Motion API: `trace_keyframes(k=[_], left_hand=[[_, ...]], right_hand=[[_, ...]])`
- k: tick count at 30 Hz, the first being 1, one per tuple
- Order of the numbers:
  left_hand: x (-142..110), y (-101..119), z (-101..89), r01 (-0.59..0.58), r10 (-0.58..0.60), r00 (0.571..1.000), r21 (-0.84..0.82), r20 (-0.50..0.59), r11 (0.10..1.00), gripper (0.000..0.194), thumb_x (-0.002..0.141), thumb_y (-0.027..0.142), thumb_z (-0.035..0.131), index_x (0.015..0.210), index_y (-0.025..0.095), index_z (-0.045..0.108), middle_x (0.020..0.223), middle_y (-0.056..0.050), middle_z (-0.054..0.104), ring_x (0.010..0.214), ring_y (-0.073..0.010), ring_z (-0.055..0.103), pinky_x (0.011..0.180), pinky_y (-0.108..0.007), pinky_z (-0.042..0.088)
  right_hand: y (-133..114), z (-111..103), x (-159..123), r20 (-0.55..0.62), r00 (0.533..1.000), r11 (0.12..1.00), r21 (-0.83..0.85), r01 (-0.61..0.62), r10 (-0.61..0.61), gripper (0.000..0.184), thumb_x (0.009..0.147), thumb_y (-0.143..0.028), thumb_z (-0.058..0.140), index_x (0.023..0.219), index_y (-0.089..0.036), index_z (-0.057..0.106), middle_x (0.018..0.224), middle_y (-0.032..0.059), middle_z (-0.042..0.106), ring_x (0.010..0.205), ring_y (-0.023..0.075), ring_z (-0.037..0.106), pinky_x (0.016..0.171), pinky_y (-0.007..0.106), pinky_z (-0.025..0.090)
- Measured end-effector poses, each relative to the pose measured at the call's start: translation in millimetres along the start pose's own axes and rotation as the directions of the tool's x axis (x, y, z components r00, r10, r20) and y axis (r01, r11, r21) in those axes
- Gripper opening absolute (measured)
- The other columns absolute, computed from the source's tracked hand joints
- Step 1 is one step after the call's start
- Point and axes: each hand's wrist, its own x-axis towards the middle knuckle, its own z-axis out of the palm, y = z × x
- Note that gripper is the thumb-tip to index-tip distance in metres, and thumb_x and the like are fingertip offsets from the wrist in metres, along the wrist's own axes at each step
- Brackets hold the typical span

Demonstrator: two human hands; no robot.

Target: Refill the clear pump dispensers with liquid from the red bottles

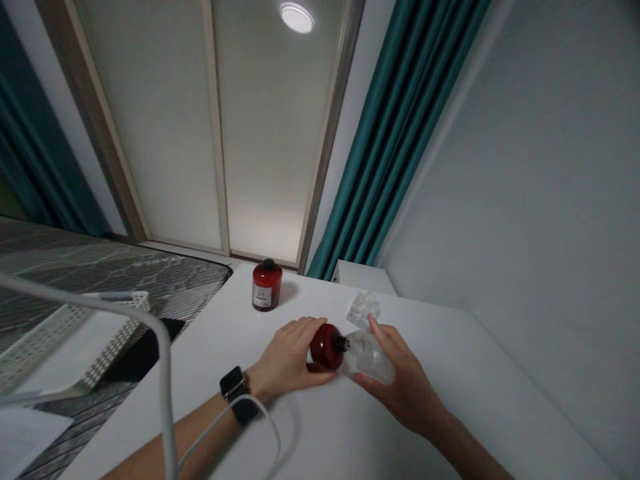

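Note:
My left hand (287, 360), with a black watch on the wrist, is wrapped round a dark red bottle (325, 347) tipped on its side over the white table (465, 387). Its black neck points right into a clear plastic bottle (367, 357), which my right hand (400, 383) grips from below and behind. The two bottles meet mouth to mouth between my hands. A second dark red bottle (267, 285) with a black cap and white label stands upright farther back on the table. A small clear plastic piece (363, 307) lies just behind my right hand.
A white perforated tray (60, 340) and a black flat object (145, 350) rest on a grey patterned mattress (125, 267) to the left. A white cable (165, 373) arcs across the foreground. Teal curtains (400, 133) and a white wall rise behind the table.

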Motion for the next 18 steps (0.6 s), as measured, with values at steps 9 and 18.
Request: trace_keyframes(k=[9,18], left_hand=[[-5,4,9.3,0.081,-0.085,0.995,-0.072,-0.058,0.994,0.075,0.069,0.041,0.081,0.130,0.019,0.043,0.119,-0.014,0.066,0.107,-0.0313,0.067,0.093,-0.047,0.056],[-6,5,12.4,0.133,-0.143,0.986,-0.115,-0.082,0.984,0.074,0.070,0.038,0.081,0.130,0.020,0.042,0.123,-0.013,0.064,0.112,-0.0301,0.065,0.097,-0.046,0.054]], right_hand=[[-8,-16,14,0.106,0.994,0.999,0.000,-0.040,0.040,0.089,0.078,-0.025,0.073,0.154,-0.024,0.026,0.132,0.0132,0.055,0.122,0.0288,0.056,0.105,0.049,0.047],[-11,-25,28,0.178,0.983,0.999,-0.019,-0.036,0.039,0.088,0.080,-0.031,0.072,0.155,-0.024,0.027,0.141,0.0151,0.053,0.131,0.0312,0.051,0.109,0.053,0.043]])
